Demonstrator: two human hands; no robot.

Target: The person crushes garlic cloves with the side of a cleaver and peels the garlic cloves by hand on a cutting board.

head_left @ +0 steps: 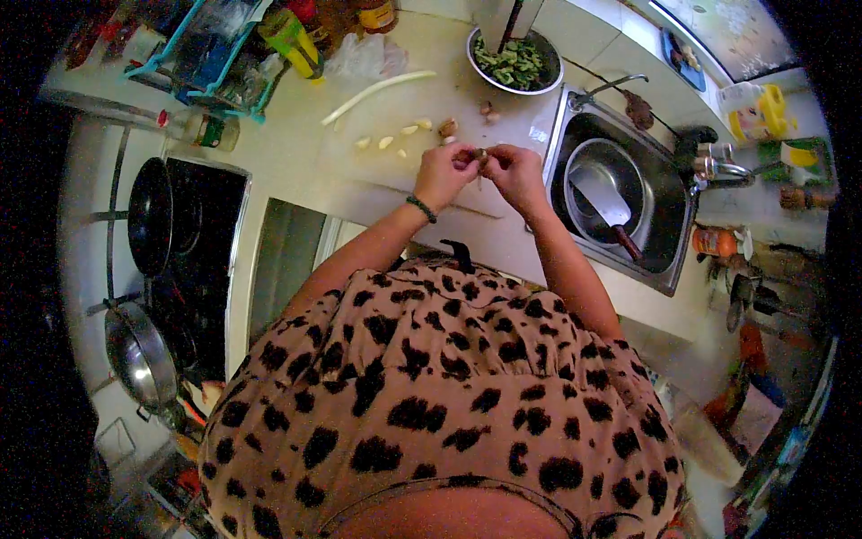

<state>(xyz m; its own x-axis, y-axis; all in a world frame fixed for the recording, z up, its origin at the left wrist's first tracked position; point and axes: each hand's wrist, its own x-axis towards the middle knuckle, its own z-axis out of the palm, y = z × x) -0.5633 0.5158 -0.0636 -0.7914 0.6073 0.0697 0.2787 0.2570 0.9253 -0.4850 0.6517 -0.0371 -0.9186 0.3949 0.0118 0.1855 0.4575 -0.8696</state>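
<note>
My left hand (pixel 444 174) and my right hand (pixel 516 178) meet over the counter with fingertips pinched together. Between them is a small brownish garlic clove (pixel 482 155), mostly covered by the fingers. Just beyond my left hand sits part of a garlic bulb (pixel 447 128) in its skin. Several pale peeled garlic cloves (pixel 386 142) lie scattered to the left of it. Some unpeeled garlic pieces (pixel 488 109) rest farther back. A long pale green-white stalk (pixel 377 93) stretches across the counter behind the cloves.
On the right, the sink (pixel 664 269) holds a metal basin (pixel 585 160) with a cleaver (pixel 603 203) in it. A bowl of chopped greens (pixel 516 67) stands at the back. Left are a stove with a black pan (pixel 151 217) and a metal wok (pixel 139 355).
</note>
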